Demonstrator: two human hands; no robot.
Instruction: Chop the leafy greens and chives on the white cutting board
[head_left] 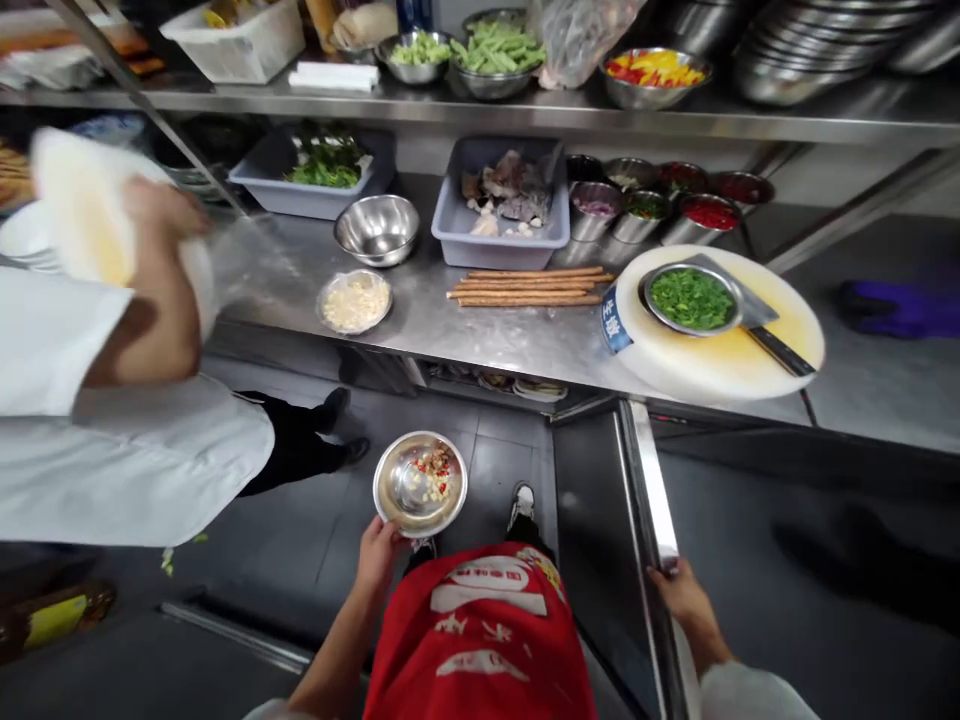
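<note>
My left hand [381, 549] grips the near rim of a round metal bowl [397, 487], held over the floor in front of my red apron [480, 640]. Chopped red chili, pale garlic-like pieces and brown bits [435, 470] lie in the bowl, mostly toward its right side. On the right, my right hand [681, 592] has its fingers curled round the edge of an open cabinet door [651, 480], which stands out from beneath the steel counter [510, 335].
At left, a co-worker in white holds a blurred white board [90, 200]. On the counter are a blue-grey tub [499, 250], brown sticks [532, 288], a steel bowl [377, 230] and a round cutting board [795, 310] bearing a cleaver [780, 350] and chopped greens [691, 298].
</note>
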